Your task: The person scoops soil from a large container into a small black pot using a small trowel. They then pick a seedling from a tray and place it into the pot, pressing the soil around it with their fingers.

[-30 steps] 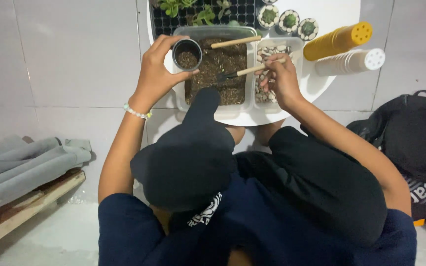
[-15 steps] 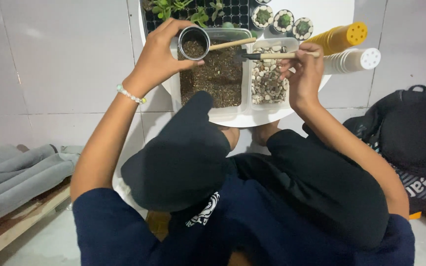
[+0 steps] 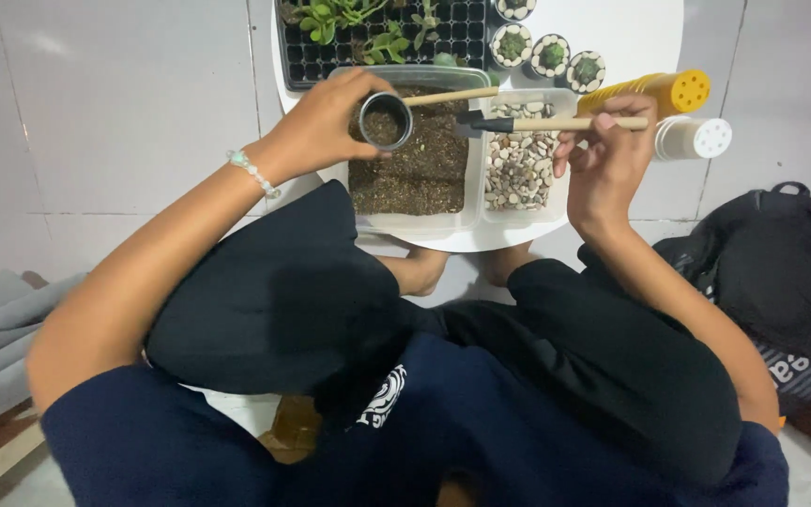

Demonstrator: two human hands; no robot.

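Left hand (image 3: 323, 130) grips a small round pot (image 3: 386, 120) of soil, fingers wrapped around its wall, held over the near-left part of the clear soil tub (image 3: 415, 218). Right hand (image 3: 603, 158) pinches a wooden-handled tool (image 3: 556, 123), lying level above the pebble tub (image 3: 521, 211). Both tubs sit at the near edge of the white round table (image 3: 640, 38); open room remains between the hands
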